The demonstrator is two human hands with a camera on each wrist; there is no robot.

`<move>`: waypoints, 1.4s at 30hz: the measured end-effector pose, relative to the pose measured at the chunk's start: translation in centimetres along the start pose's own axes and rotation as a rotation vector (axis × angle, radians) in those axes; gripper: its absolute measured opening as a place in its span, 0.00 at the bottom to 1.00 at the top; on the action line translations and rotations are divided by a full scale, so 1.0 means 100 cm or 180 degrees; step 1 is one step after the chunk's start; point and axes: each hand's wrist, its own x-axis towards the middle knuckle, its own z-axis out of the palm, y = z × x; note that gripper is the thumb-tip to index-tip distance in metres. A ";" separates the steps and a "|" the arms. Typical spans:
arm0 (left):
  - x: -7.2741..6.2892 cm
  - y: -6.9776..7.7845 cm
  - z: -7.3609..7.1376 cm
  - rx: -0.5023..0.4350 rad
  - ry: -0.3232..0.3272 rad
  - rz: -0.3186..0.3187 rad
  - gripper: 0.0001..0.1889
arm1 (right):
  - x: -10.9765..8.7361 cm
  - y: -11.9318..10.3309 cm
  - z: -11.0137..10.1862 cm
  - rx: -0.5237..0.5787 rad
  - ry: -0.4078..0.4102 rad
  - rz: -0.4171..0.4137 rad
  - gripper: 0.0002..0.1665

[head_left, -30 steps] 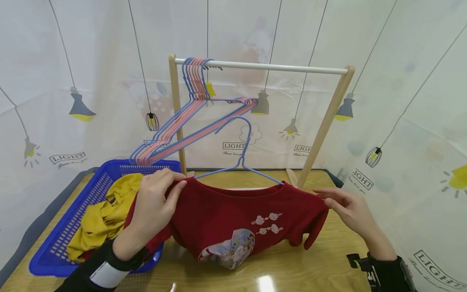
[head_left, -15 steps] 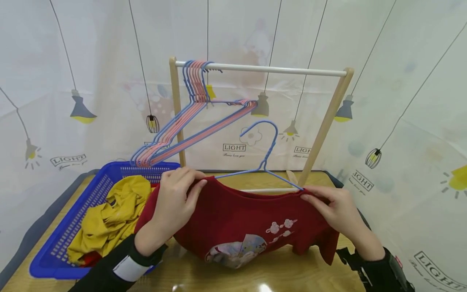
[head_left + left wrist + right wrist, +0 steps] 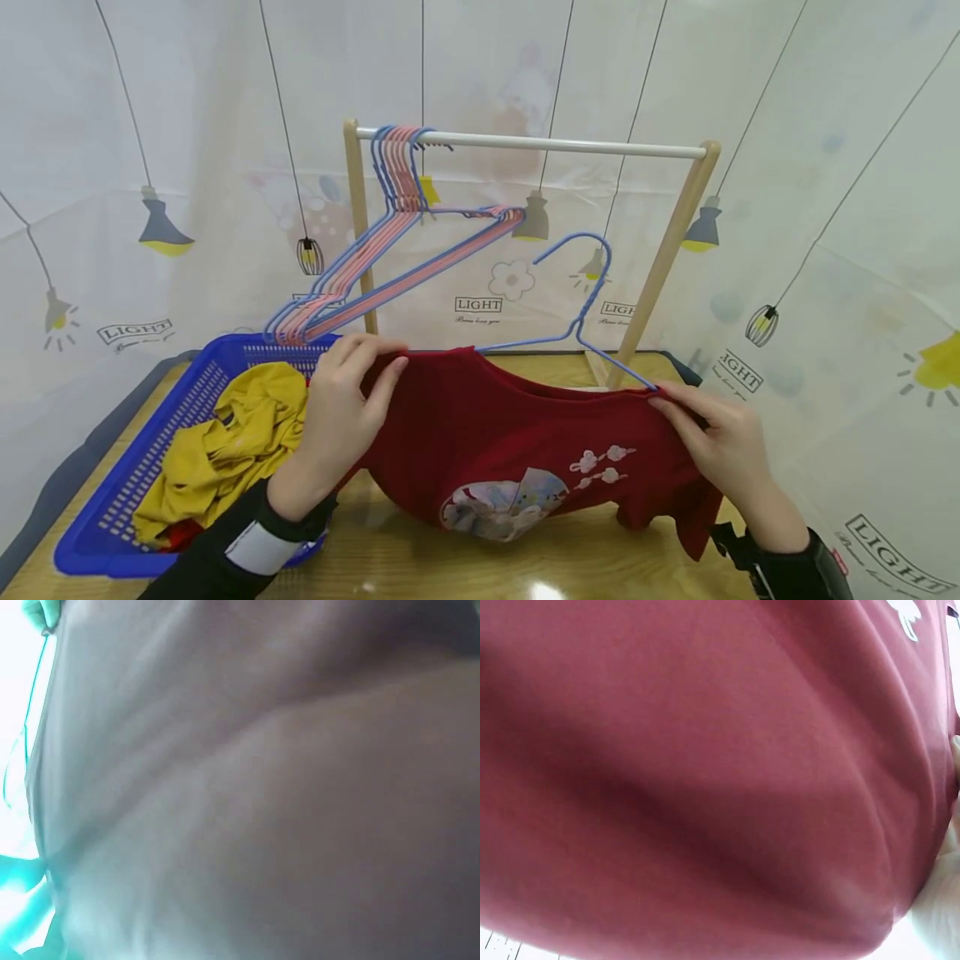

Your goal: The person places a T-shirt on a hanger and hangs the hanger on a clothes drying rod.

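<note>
In the middle of the frame a red shirt (image 3: 465,425) is stretched between two hands above a wooden surface (image 3: 397,554). The left hand (image 3: 341,412), left of centre, pinches the shirt's upper edge between thumb and fingers, just beside its neckline. The right hand (image 3: 723,437), at the right, has thumb and fingers clamped on the neckline's other side, next to where a blue hanger (image 3: 595,292) goes in. That hanger leans inside the neck opening, its hook standing out above, right of centre, with the tip pointing left. A pale round patch (image 3: 502,504) and small white flowers (image 3: 602,465) decorate the shirt front (both wrist views show mostly cloth). At the lower left a blue basket (image 3: 97,533) holds a crumpled yellow garment (image 3: 217,454). Behind, a rack (image 3: 555,142) carries pink and blue hangers (image 3: 405,187), bunched near the left end of its white bar.
</note>
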 end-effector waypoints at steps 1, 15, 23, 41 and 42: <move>0.000 -0.001 -0.001 -0.0014 0.0028 -0.0031 0.09 | -0.002 0.001 -0.002 -0.0037 0.0049 -0.0007 0.18; -0.008 -0.008 -0.005 -0.0155 0.0127 -0.0243 0.13 | -0.016 0.022 -0.025 -0.0371 0.0333 0.0191 0.14; -0.014 -0.005 -0.014 -0.0214 0.0282 -0.0164 0.10 | -0.017 0.035 -0.026 -0.0770 0.0672 0.0259 0.22; -0.036 -0.010 -0.039 -0.0050 0.0369 -0.0553 0.10 | 0.024 0.043 -0.013 -0.1557 0.0891 0.0966 0.17; -0.037 -0.010 -0.040 -0.0043 0.0378 -0.0573 0.09 | 0.027 0.043 -0.012 -0.1558 0.0905 0.1013 0.18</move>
